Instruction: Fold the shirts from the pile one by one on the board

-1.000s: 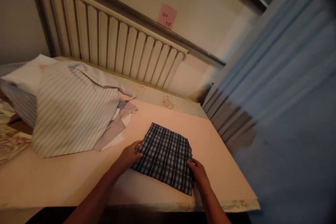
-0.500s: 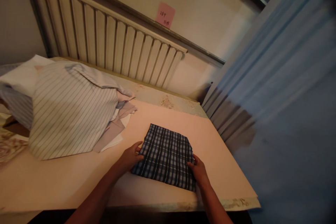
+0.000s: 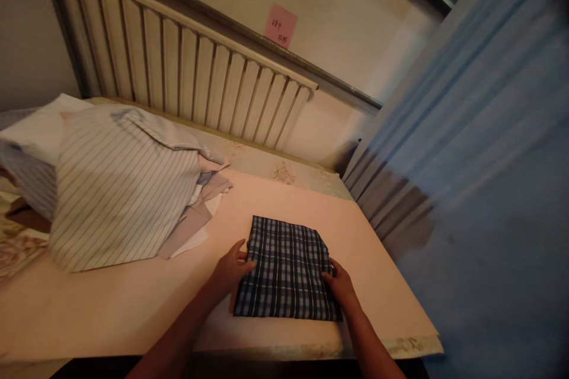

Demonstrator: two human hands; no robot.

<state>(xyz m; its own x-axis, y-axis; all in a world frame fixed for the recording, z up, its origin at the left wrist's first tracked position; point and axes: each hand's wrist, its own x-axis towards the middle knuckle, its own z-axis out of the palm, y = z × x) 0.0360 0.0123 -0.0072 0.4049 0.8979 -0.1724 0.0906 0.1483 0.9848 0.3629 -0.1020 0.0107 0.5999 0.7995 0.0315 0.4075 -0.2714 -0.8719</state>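
A dark blue and grey plaid cloth (image 3: 287,272), folded into a flat, roughly square bundle, lies on the pink sheet (image 3: 373,296). My left hand (image 3: 231,269) grips its left edge, thumb on top and fingers at the side and partly beneath. On the opposite edge, my right hand (image 3: 341,285) holds it the same way, with some fingers hidden by the fabric. The bundle's near edge runs almost level, and its upper right corner is slanted.
To the left is a heap with a striped shirt (image 3: 120,189) on top and brown-grey cloth (image 3: 189,225) poking out. A radiator (image 3: 186,71) stands behind the bed. A blue curtain (image 3: 480,189) hangs at the right. A pink note (image 3: 280,25) is on the wall.
The plaid bundle has turned slightly counter-clockwise and shifted a little right, so its near edge is now about level. Both hands moved right along with it, still at its sides.
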